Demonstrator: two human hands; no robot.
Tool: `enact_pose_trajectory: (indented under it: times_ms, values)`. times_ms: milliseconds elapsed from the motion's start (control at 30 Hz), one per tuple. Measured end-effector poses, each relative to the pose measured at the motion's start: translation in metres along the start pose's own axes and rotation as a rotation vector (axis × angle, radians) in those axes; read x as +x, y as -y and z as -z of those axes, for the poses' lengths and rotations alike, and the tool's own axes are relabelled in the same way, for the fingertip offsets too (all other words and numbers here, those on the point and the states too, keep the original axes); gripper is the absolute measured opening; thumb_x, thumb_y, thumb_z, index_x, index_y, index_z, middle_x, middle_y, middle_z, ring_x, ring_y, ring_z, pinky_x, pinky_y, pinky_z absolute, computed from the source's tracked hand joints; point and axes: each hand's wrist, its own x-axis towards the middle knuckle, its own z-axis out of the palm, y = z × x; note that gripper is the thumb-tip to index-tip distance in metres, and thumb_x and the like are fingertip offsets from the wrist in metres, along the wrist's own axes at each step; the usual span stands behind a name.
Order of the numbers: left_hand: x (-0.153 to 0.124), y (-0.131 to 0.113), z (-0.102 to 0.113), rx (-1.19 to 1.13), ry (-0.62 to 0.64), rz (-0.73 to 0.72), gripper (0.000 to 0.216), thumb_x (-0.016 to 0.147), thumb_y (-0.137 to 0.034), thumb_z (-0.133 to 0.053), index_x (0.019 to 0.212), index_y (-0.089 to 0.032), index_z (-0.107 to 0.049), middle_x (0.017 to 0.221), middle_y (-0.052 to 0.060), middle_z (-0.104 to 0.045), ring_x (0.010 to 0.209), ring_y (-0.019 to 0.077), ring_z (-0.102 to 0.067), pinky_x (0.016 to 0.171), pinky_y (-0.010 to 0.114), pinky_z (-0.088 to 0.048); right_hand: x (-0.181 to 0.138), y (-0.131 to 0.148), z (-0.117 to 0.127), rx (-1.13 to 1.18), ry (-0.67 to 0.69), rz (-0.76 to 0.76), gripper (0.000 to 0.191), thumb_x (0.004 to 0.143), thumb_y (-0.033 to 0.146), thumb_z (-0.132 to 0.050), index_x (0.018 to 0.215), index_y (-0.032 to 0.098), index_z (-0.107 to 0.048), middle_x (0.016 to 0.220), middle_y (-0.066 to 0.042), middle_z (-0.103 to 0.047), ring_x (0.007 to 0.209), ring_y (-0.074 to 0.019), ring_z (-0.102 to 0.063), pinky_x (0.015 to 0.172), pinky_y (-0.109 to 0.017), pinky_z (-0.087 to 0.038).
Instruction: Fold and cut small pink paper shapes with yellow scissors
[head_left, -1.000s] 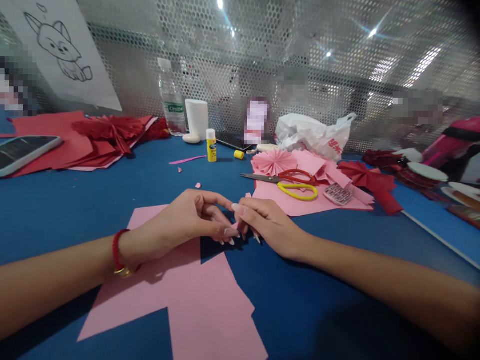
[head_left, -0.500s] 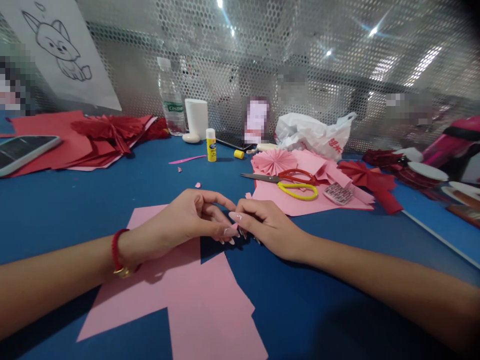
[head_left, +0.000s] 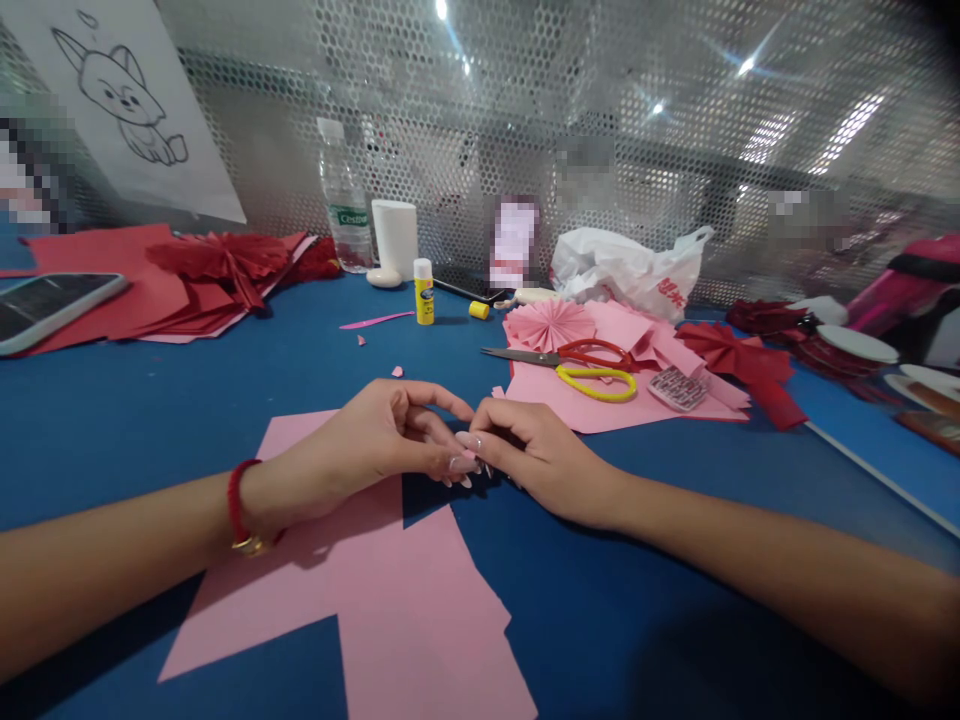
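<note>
My left hand (head_left: 397,440), with a red bracelet (head_left: 241,505) at the wrist, meets my right hand (head_left: 544,455) above the blue table (head_left: 600,610). Both are closed in a pinch, fingertips touching, around a small piece of pink paper (head_left: 469,455) that is mostly hidden by the fingers. Pink paper sheets (head_left: 405,600) with cut-out corners lie under my left wrist and toward the front edge. Scissors (head_left: 592,365) with one red and one yellow handle rest on pink paper beyond my right hand.
A glue stick (head_left: 424,295) stands upright, its yellow cap (head_left: 478,310) beside it. Behind are a water bottle (head_left: 346,200), a white container (head_left: 394,240) and a plastic bag (head_left: 630,270). Red paper (head_left: 127,280) and a phone (head_left: 56,305) lie left. A pink paper fan (head_left: 551,325) lies near the scissors.
Both hands stay in nearly the same place, with the thumbs and fingertips shifting slightly on the small pink piece. The whole view has moved a little.
</note>
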Motion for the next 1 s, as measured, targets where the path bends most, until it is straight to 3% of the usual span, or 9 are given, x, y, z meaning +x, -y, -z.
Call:
enact_pose_trajectory:
  times_ms: [133, 300, 533, 1000]
  values:
    - [-0.0003, 0.0034, -0.0022, 0.009, -0.019, -0.034, 0.035, 0.070, -0.018, -0.088, 0.096, -0.019, -0.064, 0.064, 0.001, -0.079, 0.060, 0.0159, -0.076, 0.062, 0.020, -0.062, -0.0011, 0.0012, -0.0020, -0.124, -0.036, 0.057, 0.021, 0.100, 0.025, -0.052, 0.080, 0.020, -0.055, 0.075, 0.001, -0.060, 0.069, -0.0147, -0.053, 0.067, -0.028, -0.036]
    - [-0.0010, 0.0055, -0.0036, 0.025, -0.046, -0.089, 0.058, 0.071, -0.020, -0.088, 0.115, -0.022, -0.050, 0.062, -0.003, -0.076, 0.059, 0.0169, -0.074, 0.063, 0.026, -0.065, -0.0035, 0.0006, -0.0039, -0.223, -0.038, 0.136, 0.023, 0.103, 0.028, -0.049, 0.083, 0.019, -0.055, 0.083, -0.001, -0.064, 0.074, -0.0154, -0.056, 0.069, -0.029, -0.036]
    - [-0.0041, 0.0047, -0.0068, 0.019, -0.011, -0.211, 0.054, 0.077, -0.019, -0.085, 0.119, -0.020, -0.050, 0.064, -0.005, -0.073, 0.060, 0.0127, -0.071, 0.063, 0.022, -0.063, -0.0041, -0.0001, -0.0039, -0.220, -0.092, 0.157, 0.022, 0.102, 0.027, -0.046, 0.081, 0.020, -0.051, 0.080, 0.000, -0.058, 0.071, -0.0149, -0.052, 0.066, -0.028, -0.034]
    - [-0.0093, 0.0026, -0.0057, 0.067, -0.006, -0.298, 0.042, 0.081, -0.019, -0.083, 0.111, -0.020, -0.055, 0.063, -0.005, -0.074, 0.059, 0.0126, -0.071, 0.061, 0.020, -0.061, -0.0081, -0.0002, -0.0047, -0.221, -0.116, 0.222, 0.022, 0.103, 0.026, -0.045, 0.082, 0.020, -0.051, 0.079, 0.001, -0.054, 0.069, -0.0138, -0.048, 0.066, -0.028, -0.033]
